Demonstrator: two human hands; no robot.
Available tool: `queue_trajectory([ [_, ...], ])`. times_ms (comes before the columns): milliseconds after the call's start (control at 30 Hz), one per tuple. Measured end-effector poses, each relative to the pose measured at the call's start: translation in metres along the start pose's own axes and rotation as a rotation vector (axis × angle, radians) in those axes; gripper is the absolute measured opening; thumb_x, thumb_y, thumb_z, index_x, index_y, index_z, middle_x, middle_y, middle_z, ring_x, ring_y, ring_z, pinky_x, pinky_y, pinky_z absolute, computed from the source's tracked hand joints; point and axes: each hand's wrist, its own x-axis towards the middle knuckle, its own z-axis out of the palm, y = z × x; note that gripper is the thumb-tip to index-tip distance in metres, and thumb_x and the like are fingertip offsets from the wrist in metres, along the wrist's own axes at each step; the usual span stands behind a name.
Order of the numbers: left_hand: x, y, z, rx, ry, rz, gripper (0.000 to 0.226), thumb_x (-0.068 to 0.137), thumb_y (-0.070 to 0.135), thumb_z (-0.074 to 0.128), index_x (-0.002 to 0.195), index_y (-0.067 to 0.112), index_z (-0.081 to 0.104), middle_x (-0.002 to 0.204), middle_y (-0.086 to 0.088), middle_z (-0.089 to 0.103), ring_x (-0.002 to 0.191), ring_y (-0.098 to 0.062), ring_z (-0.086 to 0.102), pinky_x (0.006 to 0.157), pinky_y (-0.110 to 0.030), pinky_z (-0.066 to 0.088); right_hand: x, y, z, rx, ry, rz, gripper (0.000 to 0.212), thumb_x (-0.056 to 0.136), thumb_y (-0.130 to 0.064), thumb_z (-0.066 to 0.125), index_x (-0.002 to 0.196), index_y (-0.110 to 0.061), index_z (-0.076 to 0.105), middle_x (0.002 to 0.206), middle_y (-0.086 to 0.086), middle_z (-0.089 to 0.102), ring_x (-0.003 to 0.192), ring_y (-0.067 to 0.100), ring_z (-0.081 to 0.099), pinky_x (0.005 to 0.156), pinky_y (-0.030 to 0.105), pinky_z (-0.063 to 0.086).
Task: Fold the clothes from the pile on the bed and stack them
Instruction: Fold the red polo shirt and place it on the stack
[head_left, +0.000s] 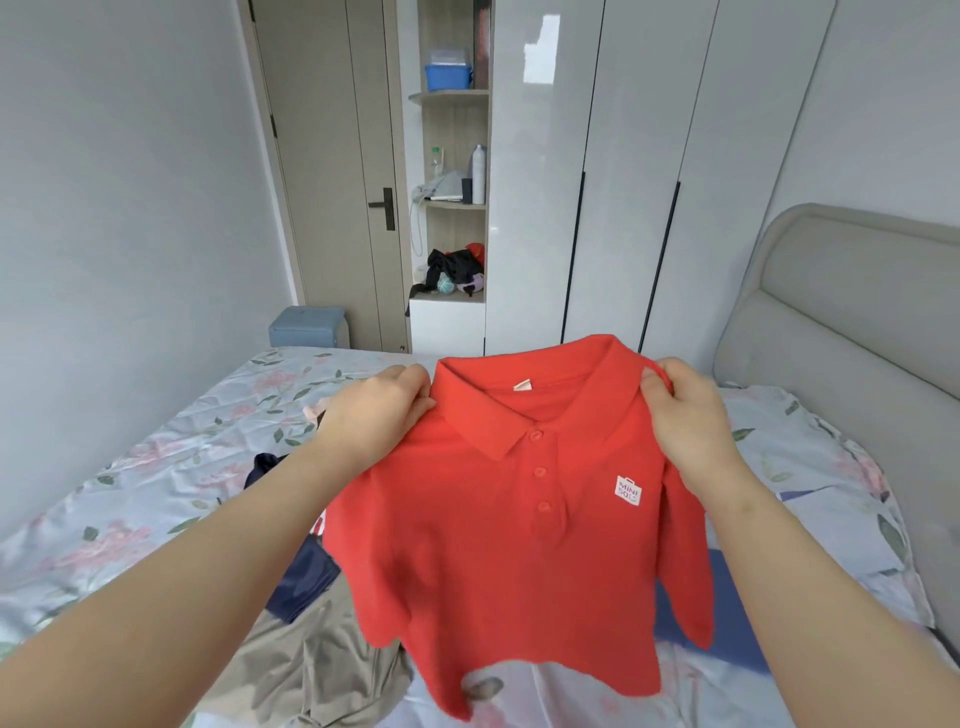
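Observation:
A red polo shirt (498, 561) hangs in the air over the bed, front towards me, collar up, with a small white logo on its chest. My left hand (379, 402) pinches its left shoulder beside the collar. My right hand (680, 410) grips the other shoulder. Under the shirt lies the pile: a dark navy garment (304, 577), a beige garment (322, 670) and a blue piece (737, 597), all partly hidden by the shirt and my arms.
The bed (166, 483) has a floral sheet, and a padded grey headboard (841, 322) stands on the right. White wardrobes (613, 182), a shelf niche with bottles and clothes (454, 208), a door (332, 171) and a small blue box (309, 326) stand beyond the bed.

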Motion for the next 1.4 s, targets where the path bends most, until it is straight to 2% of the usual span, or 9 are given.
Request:
queue_trajectory([
  [267,-0.056,0.000,-0.042,0.165,-0.126,0.185,0.029,0.099,0.031,0.043,0.108,0.009,0.059,0.105,-0.008,0.060,0.097,-0.029,0.060,0.073,-0.036,0.046,-0.085,-0.036,-0.032,-0.069,0.002,-0.027,0.020,0.098,-0.019,0.047,0.086,-0.009,0.061,0.074,0.002,0.057,0.074,0.017,0.048,0.060,0.026,0.029],
  [433,-0.077,0.020,-0.060,0.217,0.205,0.231,0.018,0.078,0.008,0.048,0.063,0.001,0.054,0.055,-0.014,0.052,0.038,-0.032,0.052,0.033,-0.028,0.033,-0.111,-0.046,-0.048,-0.134,0.032,-0.073,0.026,0.098,-0.019,0.048,0.077,-0.010,0.059,0.070,0.003,0.054,0.067,0.016,0.045,0.055,0.020,0.031],
  [667,-0.075,0.032,-0.035,-0.686,-0.026,-0.394,0.016,0.095,0.010,0.037,0.084,0.011,0.048,0.078,-0.002,0.050,0.081,-0.021,0.045,0.067,-0.027,0.029,-0.108,-0.046,-0.052,-0.154,0.007,-0.089,0.025,0.096,-0.018,0.051,0.074,-0.009,0.057,0.060,-0.003,0.045,0.057,0.009,0.040,0.053,0.019,0.030],
  [833,-0.069,0.014,-0.006,-0.819,-0.201,-0.293,0.014,0.095,0.021,0.053,0.082,0.015,0.054,0.075,0.004,0.052,0.074,-0.014,0.048,0.073,-0.028,0.037,-0.096,-0.004,-0.056,-0.327,-0.141,-0.048,0.022,0.089,-0.018,0.063,0.072,-0.003,0.061,0.061,0.003,0.050,0.060,0.016,0.043,0.057,0.026,0.032],
  [967,-0.054,-0.005,0.018,-0.530,-0.397,-0.092,0.017,0.081,0.029,0.074,0.087,0.021,0.060,0.074,0.008,0.054,0.068,-0.006,0.051,0.062,-0.014,0.036,-0.085,0.041,-0.057,-0.581,-0.234,0.025,0.012,0.088,-0.014,0.062,0.080,-0.008,0.068,0.073,0.005,0.063,0.075,0.025,0.056,0.065,0.029,0.040],
  [1100,-0.031,-0.012,0.058,-0.081,-0.415,-0.014,0.019,0.092,0.029,0.058,0.081,0.014,0.063,0.082,-0.003,0.063,0.086,-0.025,0.055,0.065,-0.030,0.031,-0.074,0.076,-0.038,-0.682,-0.201,0.169,0.016,0.091,-0.016,0.055,0.097,-0.015,0.069,0.097,0.009,0.068,0.095,0.033,0.061,0.080,0.038,0.047],
  [1200,-0.018,-0.007,0.089,-0.165,-0.406,-0.236,0.019,0.097,0.024,0.048,0.107,0.016,0.061,0.105,-0.007,0.063,0.098,-0.028,0.060,0.069,-0.031,0.044,-0.063,0.095,-0.011,-0.343,-0.139,0.424,0.018,0.096,-0.010,0.042,0.100,-0.015,0.060,0.088,0.009,0.061,0.063,0.026,0.066,0.061,0.035,0.055],
  [1267,-0.009,-0.004,0.114,-0.572,-0.415,-0.526,0.013,0.098,0.016,0.044,0.098,0.018,0.057,0.100,-0.009,0.059,0.073,-0.024,0.069,0.052,-0.024,0.048,-0.052,0.110,0.009,-0.028,-0.098,0.628,0.018,0.100,-0.011,0.036,0.093,-0.017,0.052,0.087,0.009,0.057,0.045,0.019,0.064,0.042,0.028,0.054],
  [1400,0.012,-0.004,0.164,-1.165,-0.437,-0.957,0.022,0.101,0.014,0.036,0.084,0.022,0.047,0.103,-0.008,0.049,0.067,-0.022,0.065,0.045,-0.033,0.057,-0.019,0.151,0.049,0.243,-0.040,0.788,0.024,0.101,-0.013,0.033,0.083,-0.021,0.046,0.098,0.005,0.052,0.071,0.026,0.063,0.061,0.039,0.059],
])
